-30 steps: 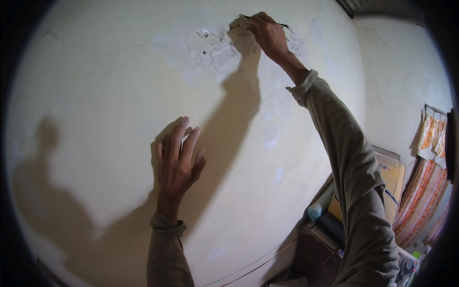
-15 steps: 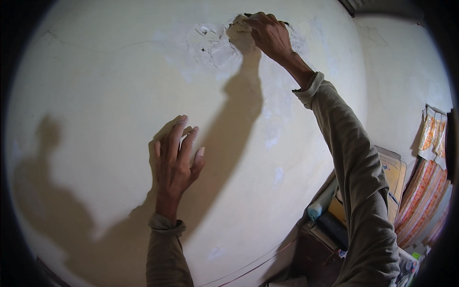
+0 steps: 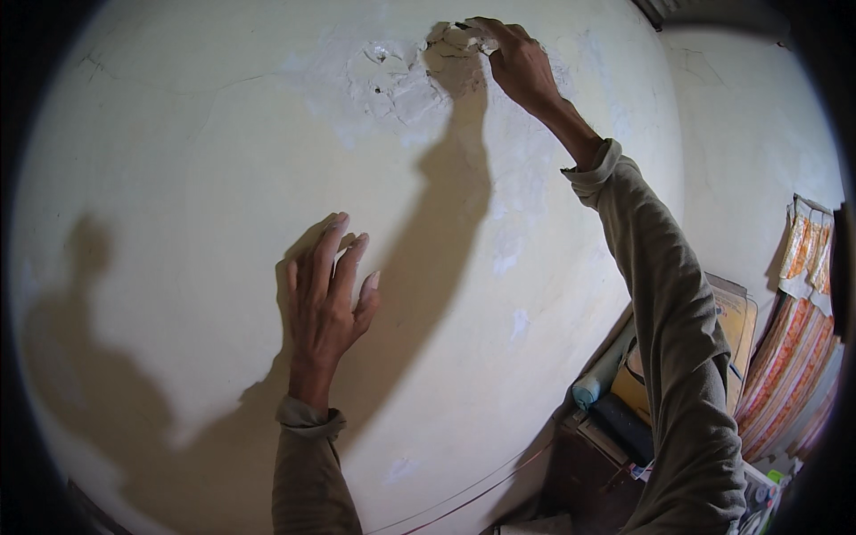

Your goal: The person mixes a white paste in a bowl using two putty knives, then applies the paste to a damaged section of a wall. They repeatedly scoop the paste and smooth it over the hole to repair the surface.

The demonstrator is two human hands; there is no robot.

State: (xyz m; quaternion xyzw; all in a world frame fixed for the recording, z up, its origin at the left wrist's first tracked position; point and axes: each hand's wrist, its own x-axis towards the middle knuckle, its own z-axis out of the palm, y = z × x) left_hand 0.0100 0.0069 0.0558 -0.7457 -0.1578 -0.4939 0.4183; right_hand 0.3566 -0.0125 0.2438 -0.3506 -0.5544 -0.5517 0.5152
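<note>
Reaching up to the broken patch point(image 3: 439, 85) high on the wall point(image 3: 196, 160), the right hand point(image 3: 524, 76) has its fingers bent at the patch's upper right; whether they grasp the small dark bit point(image 3: 461, 25) beside them or only touch the crumbly edge, I cannot tell. The left hand point(image 3: 325, 299) is lower down, its fingers loosely spread on or just beside the wall, holding nothing. The work looks part-way, I judge: the whitish area point(image 3: 397, 96) at the left seems coated but is bumpy and pitted, while the shadowed hollow point(image 3: 457, 73) near the right hand is ragged, cracked and unlevelled. The patch faces out toward the person, its long axis running roughly left to right, rising slightly rightward.
</note>
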